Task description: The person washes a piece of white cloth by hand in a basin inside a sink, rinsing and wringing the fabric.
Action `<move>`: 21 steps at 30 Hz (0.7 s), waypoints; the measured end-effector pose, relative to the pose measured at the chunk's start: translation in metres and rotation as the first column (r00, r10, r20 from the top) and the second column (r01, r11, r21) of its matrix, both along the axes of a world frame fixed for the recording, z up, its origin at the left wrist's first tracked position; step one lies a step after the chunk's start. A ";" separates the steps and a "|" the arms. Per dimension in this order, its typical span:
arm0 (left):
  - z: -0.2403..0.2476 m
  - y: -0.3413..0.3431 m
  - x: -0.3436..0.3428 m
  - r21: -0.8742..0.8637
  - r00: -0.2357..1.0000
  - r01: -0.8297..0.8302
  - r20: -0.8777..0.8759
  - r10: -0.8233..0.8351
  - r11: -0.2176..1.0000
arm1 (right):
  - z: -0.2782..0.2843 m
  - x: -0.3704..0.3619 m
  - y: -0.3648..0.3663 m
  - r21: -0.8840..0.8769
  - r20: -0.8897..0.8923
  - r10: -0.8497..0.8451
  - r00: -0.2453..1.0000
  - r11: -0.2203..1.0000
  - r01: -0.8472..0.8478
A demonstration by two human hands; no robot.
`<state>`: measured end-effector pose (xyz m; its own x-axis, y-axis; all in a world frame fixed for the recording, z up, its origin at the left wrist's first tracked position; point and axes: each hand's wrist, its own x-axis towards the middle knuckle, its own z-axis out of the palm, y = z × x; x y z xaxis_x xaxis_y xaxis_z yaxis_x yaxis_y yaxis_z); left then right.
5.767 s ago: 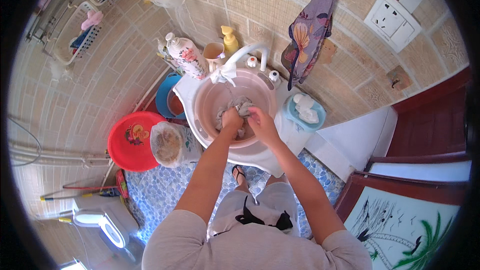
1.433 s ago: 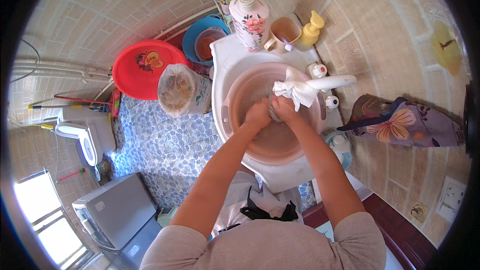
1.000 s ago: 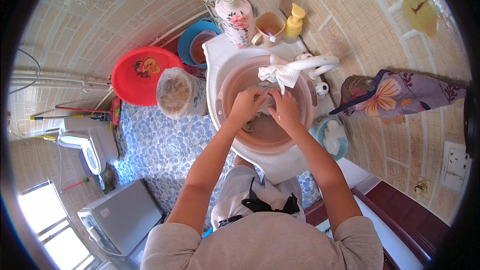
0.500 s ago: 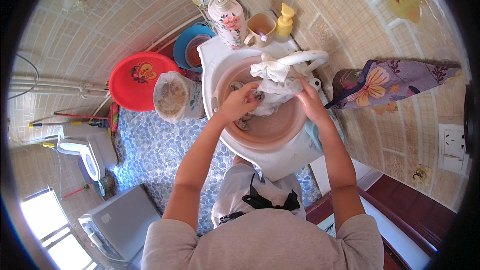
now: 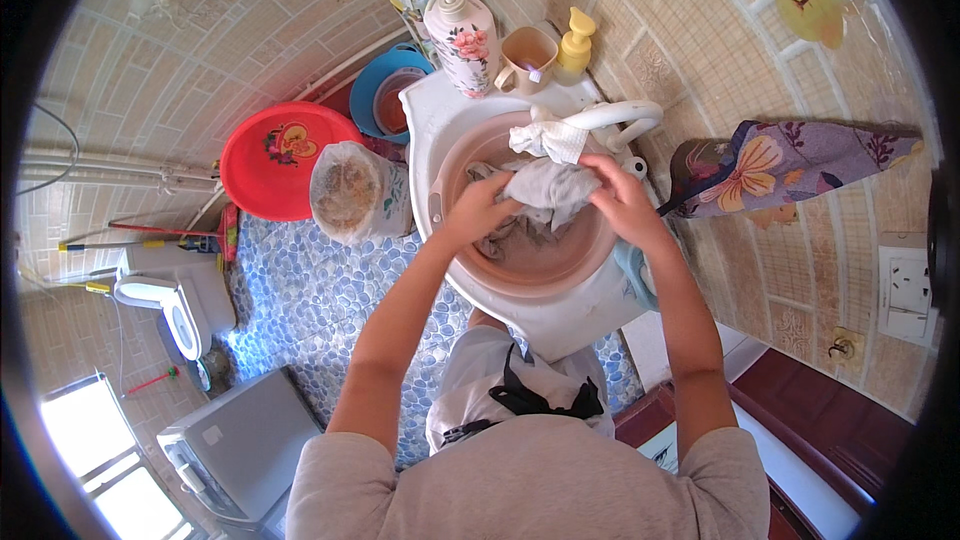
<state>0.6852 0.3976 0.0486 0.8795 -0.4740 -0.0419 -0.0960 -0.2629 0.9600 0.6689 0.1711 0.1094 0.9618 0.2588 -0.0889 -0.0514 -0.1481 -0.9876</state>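
Note:
A wet light-grey cloth (image 5: 552, 190) is bunched between my hands, above and partly in a pink basin (image 5: 520, 283) set in the white sink (image 5: 580, 315). My left hand (image 5: 481, 208) has its fingers closed on the cloth's left side. On the right side, my right hand (image 5: 626, 202) grips it with thumb and fingers. Lower folds of greyish fabric lie in cloudy water in the basin. Just beyond the hands, a white cloth (image 5: 548, 137) is wrapped round the mouth of the white faucet (image 5: 625, 115).
Behind the sink stand a flowered pump bottle (image 5: 468, 55), a beige mug (image 5: 527, 58) and a yellow pump bottle (image 5: 576, 43). Left on the floor are a bagged bin (image 5: 350, 202), a red basin (image 5: 255, 175) and a blue tub (image 5: 368, 95). A purple towel (image 5: 780, 172) hangs right.
The cloth has turned and gathered into a rounder bundle between my hands. My right hand has come round its right side, fingers curling inward; the left hand shifted slightly.

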 end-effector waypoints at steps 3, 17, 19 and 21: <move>0.034 0.025 0.002 0.224 0.999 0.016 0.023 -0.022 0.974 | 0.006 0.002 -0.022 -0.311 0.223 0.009 0.975 0.948 0.063; 0.023 0.008 0.013 0.299 0.844 -0.476 0.419 0.334 0.827 | -0.041 0.021 0.001 -0.507 0.403 -0.070 0.912 0.813 0.286; 0.010 0.003 0.018 0.327 0.838 -0.541 0.133 0.529 0.775 | -0.061 0.034 0.019 0.040 -0.064 -0.366 0.928 0.929 0.369; -0.034 0.004 0.022 0.244 0.792 -0.542 -0.170 0.586 0.804 | -0.059 0.032 0.035 0.103 -0.426 -0.344 0.837 0.900 0.423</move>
<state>0.7074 0.4014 0.0146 0.9421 0.1384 -0.3053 0.3351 -0.3652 0.8685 0.7013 0.2061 0.0508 0.8834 -0.0746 -0.4626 -0.4491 0.1470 -0.8813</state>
